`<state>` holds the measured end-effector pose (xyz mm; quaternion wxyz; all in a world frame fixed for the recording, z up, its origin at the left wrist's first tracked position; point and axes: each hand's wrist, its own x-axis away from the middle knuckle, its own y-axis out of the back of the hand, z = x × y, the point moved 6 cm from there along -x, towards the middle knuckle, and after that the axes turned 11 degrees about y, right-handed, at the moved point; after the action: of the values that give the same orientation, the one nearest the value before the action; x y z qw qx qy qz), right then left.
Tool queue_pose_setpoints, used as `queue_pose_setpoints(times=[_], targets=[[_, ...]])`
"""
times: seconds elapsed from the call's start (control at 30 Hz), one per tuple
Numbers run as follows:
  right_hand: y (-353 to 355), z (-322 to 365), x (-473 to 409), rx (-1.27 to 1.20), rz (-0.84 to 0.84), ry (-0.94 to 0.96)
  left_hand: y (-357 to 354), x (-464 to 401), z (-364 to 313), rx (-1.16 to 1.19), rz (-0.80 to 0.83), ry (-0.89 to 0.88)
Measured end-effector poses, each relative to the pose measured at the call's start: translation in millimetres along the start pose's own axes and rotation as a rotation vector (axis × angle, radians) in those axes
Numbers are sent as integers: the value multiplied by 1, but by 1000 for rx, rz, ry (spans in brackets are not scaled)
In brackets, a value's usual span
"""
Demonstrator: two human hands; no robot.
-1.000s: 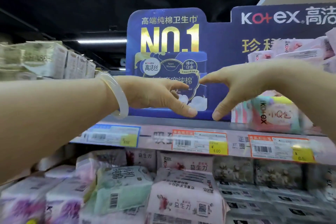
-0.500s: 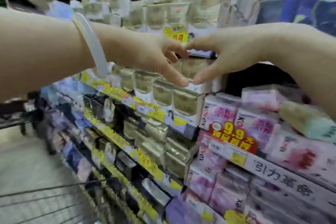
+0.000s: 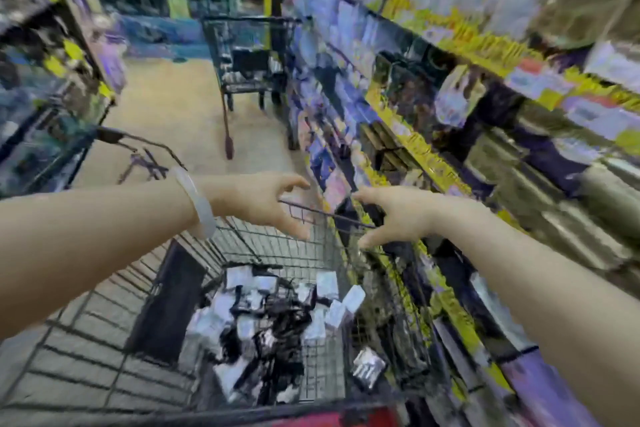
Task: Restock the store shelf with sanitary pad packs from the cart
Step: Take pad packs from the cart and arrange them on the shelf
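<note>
The picture is motion-blurred. A wire shopping cart (image 3: 104, 350) stands below me with several white and dark sanitary pad packs (image 3: 263, 329) piled in its basket. My left hand (image 3: 263, 201), with a pale bangle on the wrist, hovers open above the cart's far rim. My right hand (image 3: 398, 215) hovers open beside it, fingers spread, palm down. Neither hand holds anything. The store shelf (image 3: 450, 107) with yellow price strips runs along the right side of the aisle.
A second dark wire cart (image 3: 249, 55) stands further down the aisle beside the right shelving. More shelving (image 3: 41, 87) lines the left side. Tan floor (image 3: 173, 107) lies between the two carts. A red cart handle (image 3: 339, 418) is at the bottom edge.
My view has swung from the top shelf leftward and down to the cart in the aisle. Both hands stayed empty, came down from shelf height and now hover over the cart.
</note>
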<state>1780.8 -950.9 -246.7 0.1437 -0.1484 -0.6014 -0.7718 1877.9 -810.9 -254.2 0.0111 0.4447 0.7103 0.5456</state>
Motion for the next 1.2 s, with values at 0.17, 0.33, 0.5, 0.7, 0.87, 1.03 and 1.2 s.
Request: queue_pose_setpoints(times=[0.17,0.33,0.5,0.7,0.87,1.03,1.2], targets=[[-46,-16,-91,-79,129,130,-40,-49,76,141,70,192],[-91,-30,-172,-113,212,222,-73,-102,129,284,74,359],[-147,-34,-230,-151,330,264,-120,-131,180,425,93,528],[-218,-29,-282,-157,410,318,-186,-144,246,288,127,689],[-290,-25,-321,-173,530,333,-234,-165,291,195,185,733],[-337,-16,-375,-189,472,338,-266,-206,320,-53,127,614],[-366,-7,-435,-182,351,382,-295,-242,337,-123,79,577]])
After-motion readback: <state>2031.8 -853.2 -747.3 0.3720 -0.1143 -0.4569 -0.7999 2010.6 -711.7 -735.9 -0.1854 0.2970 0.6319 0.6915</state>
